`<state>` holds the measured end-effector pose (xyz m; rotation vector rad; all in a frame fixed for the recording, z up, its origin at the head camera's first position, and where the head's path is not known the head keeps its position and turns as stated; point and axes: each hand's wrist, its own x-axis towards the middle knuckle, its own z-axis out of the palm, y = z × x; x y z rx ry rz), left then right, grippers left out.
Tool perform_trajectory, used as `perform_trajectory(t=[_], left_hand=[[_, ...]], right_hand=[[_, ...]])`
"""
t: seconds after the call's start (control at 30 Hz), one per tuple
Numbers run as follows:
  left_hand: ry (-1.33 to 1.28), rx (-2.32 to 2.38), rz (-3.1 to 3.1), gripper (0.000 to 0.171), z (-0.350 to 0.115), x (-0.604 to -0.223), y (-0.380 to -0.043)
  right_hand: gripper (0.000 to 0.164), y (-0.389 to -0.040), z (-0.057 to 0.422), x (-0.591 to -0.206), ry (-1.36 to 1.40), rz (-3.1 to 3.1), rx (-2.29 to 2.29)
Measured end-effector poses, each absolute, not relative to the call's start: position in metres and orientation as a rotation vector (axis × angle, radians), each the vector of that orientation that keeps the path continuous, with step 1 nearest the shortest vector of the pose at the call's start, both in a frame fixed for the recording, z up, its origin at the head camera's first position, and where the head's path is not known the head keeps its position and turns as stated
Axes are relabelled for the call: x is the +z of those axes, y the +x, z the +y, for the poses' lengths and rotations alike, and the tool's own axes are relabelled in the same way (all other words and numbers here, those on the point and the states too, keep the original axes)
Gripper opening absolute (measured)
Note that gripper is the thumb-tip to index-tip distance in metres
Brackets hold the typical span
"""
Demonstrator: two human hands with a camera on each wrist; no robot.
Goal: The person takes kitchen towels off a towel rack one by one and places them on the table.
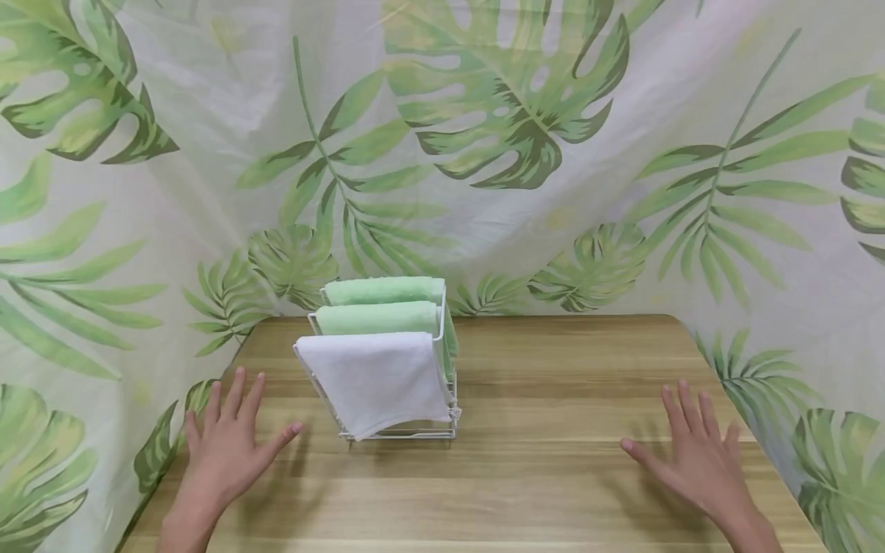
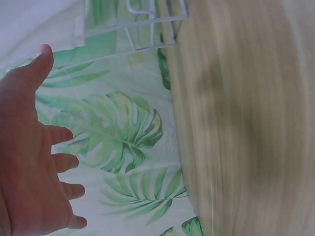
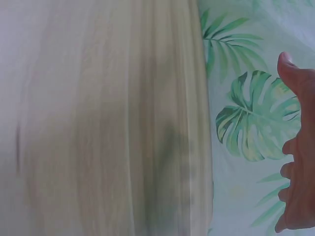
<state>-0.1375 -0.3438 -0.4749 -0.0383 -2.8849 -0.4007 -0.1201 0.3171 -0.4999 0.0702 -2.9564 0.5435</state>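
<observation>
A white wire rack (image 1: pixel 408 435) stands left of the middle of the wooden table. Over its front bar hangs a white towel (image 1: pixel 380 380); behind it are a light green towel (image 1: pixel 376 318) and, at the back, another green towel (image 1: pixel 383 289). To the left of the rack, my left hand (image 1: pixel 224 449) hovers with fingers spread, holding nothing. My right hand (image 1: pixel 698 457) is well to the right of the rack, over the table's right side, its fingers also spread and nothing in it. In the left wrist view, part of the rack (image 2: pixel 147 22) shows above the left hand (image 2: pixel 34 157).
The wooden table (image 1: pixel 553 399) has rounded far corners and carries the rack. A leaf-patterned cloth (image 1: pixel 518 230) hangs behind it and down both sides. Both hands cast soft shadows on the tabletop.
</observation>
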Motion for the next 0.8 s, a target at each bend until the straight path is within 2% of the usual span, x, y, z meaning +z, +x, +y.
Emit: perform_trajectory(t=[0.37,0.63,0.8], left_hand=[[-0.224,-0.709,-2.581,0.088,-0.336,-0.468,-0.145],[-0.199,-0.841,-2.391,0.079,-0.319,-0.453,-0.147],[-0.274,-0.865,-2.183,0.071,-0.312,-0.445,-0.152]], right_hand=[[0.108,-0.13,0.286,-0.493,0.129,-2.774,0.826],[0.102,-0.137,0.263,-0.481,0.154,-2.686,0.98],[0.098,-0.143,0.252,-0.472,0.164,-2.646,1.026]])
